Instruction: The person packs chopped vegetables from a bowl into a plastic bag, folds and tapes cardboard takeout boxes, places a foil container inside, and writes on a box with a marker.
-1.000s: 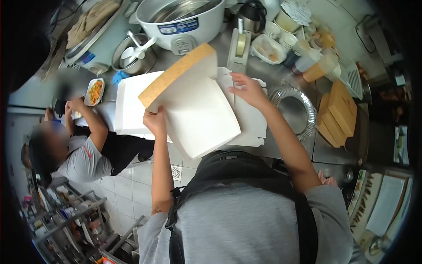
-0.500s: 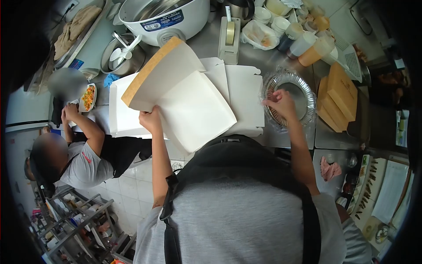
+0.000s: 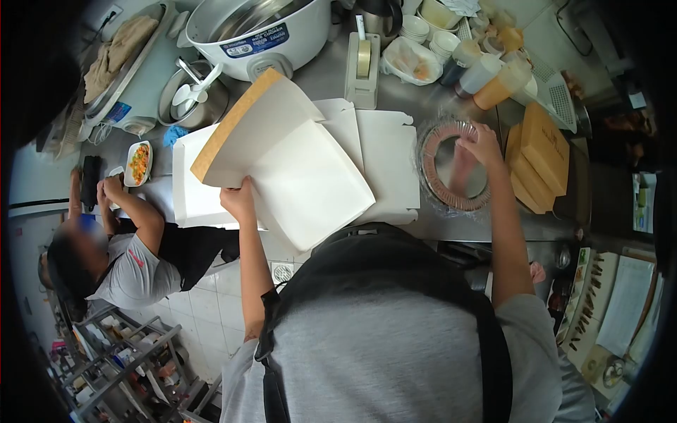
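My left hand [image 3: 238, 201] is closed on the near edge of an unfolded cardboard box [image 3: 303, 173], white inside with a brown outer flap. The box is tilted up over flat white card sheets [image 3: 386, 158] on the steel counter. To the right lies a round foil tray [image 3: 431, 169] with a shiny middle and clear plastic wrap around it. At the tray's upper right rim my right hand [image 3: 482, 146] is closed, fingers over the edge; a reflection of the hand shows in the middle.
A large rice cooker [image 3: 261, 39] and a tape dispenser [image 3: 362, 74] stand at the back. Sauce bottles [image 3: 493, 77] are back right, near brown boxes [image 3: 543, 158]. Left, a person [image 3: 134, 254] works beside a food dish [image 3: 139, 163] and a steel pot [image 3: 194, 92].
My right hand has moved from over the tray's middle to its upper right rim and taken hold there. My left hand keeps the box nearly in place. The person's arms have shifted.
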The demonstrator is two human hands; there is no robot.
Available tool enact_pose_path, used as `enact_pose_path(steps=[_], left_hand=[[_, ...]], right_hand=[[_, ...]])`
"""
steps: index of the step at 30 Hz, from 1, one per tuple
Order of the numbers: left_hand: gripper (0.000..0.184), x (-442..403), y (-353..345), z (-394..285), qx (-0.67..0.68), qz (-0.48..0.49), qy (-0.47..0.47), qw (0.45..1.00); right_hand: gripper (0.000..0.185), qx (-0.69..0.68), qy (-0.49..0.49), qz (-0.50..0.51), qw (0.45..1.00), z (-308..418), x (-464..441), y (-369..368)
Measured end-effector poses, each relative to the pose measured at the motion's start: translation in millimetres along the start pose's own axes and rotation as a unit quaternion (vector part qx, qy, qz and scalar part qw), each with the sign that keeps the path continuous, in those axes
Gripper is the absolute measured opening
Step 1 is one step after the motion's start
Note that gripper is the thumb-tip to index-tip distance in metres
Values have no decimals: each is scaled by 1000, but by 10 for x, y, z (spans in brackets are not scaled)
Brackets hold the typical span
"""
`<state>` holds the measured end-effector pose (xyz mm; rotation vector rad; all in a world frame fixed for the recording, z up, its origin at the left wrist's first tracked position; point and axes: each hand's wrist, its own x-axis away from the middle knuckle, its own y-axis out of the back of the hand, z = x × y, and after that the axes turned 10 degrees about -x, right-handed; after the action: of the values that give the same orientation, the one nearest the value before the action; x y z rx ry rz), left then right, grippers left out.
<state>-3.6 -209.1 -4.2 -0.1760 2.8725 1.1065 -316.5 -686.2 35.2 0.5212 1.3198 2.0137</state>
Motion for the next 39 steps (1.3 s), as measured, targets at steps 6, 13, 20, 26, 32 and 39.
enact_pose_path(steps=[6, 13, 20, 26, 32, 39], left_hand=[[17, 57, -12, -22, 23, -20, 0, 1000], [17, 37, -46, 37, 16, -26, -15, 999], [16, 51, -28, 6, 41, -17, -11, 999], [16, 49, -20, -13, 8, -27, -18, 999], [17, 59, -16, -1, 27, -21, -8, 999], [22, 18, -32, 54, -7, -25, -9, 1000]], right_hand=[[69, -13, 17, -23, 1000, -30, 69, -42], [59, 11, 48, -96, 994, -19, 180, -98], [51, -30, 60, -135, 989, 80, 242, -41], [47, 5, 104, -108, 989, -9, 123, -24], [45, -6, 108, -126, 986, 20, 160, -4], [27, -238, 42, -25, 970, -48, 20, 522]])
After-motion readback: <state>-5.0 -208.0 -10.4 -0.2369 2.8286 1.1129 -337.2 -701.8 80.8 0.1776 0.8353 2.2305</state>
